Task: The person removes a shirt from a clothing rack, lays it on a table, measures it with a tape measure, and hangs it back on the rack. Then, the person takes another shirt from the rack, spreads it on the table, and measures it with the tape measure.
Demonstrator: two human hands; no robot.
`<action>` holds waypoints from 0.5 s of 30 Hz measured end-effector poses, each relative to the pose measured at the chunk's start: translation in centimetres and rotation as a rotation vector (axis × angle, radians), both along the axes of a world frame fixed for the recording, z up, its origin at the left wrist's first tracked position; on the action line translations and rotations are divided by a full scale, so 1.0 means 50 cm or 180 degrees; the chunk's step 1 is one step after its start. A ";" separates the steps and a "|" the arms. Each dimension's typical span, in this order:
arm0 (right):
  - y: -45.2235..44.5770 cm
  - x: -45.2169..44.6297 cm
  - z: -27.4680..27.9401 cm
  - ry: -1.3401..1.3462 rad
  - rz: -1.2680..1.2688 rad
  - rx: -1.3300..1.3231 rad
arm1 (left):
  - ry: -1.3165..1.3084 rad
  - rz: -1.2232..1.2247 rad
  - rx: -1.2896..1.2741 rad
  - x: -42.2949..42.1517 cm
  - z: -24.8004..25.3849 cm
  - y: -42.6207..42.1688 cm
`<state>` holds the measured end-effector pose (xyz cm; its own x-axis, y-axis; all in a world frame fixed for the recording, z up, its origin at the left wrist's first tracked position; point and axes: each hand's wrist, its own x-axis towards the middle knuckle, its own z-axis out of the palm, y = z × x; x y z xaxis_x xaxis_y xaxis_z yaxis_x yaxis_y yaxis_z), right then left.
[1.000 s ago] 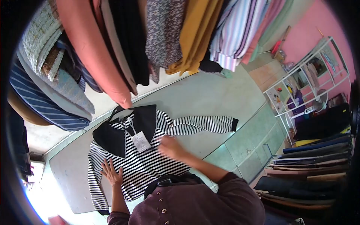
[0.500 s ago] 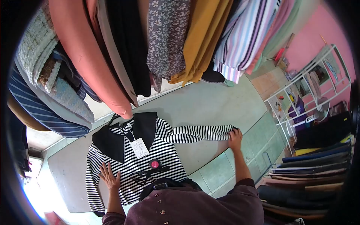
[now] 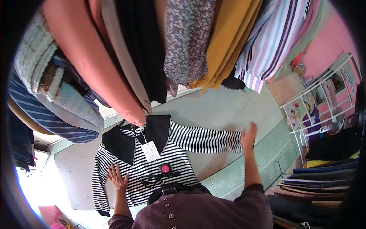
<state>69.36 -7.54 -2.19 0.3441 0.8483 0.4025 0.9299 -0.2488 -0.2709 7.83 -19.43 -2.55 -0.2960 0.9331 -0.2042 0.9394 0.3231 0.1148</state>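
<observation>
Table [image 3: 225, 108]: one blouse [image 3: 173, 152], one tag [image 3: 151, 151]; left hand [image 3: 119, 181] spread, right hand [image 3: 249, 138] apart, grip unclear.

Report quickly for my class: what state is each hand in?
Left hand: open, fingers spread, on the black-and-white striped fabric blouse.
Right hand: open, at the end of the outstretched sleeve; any hold cannot be told.

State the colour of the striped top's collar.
The collar is black with a pale edge; best in the head view.
</observation>
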 end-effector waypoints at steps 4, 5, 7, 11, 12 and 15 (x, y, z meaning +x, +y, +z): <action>-0.077 -0.161 -0.012 -0.0250 0.1611 -0.1129 | -0.0131 0.0064 -0.0016 0.004 0.016 0.004; -0.090 -0.156 -0.027 -0.0438 0.1284 -0.1183 | -0.0182 0.0058 0.0014 0.001 0.015 0.000; -0.083 -0.117 -0.060 -0.0536 0.0636 -0.1175 | -0.0191 0.0038 0.0072 -0.005 0.014 0.000; -0.032 -0.114 -0.064 -0.0404 0.0369 -0.0925 | -0.0245 0.0021 0.0097 -0.009 0.007 -0.005; -0.020 -0.141 -0.060 -0.0387 0.0379 -0.0584 | -0.0309 0.0063 0.0086 -0.007 0.014 -0.004; -0.040 -0.306 0.017 0.0062 0.1085 -0.0403 | -0.0596 -0.0061 0.0275 -0.031 0.010 -0.013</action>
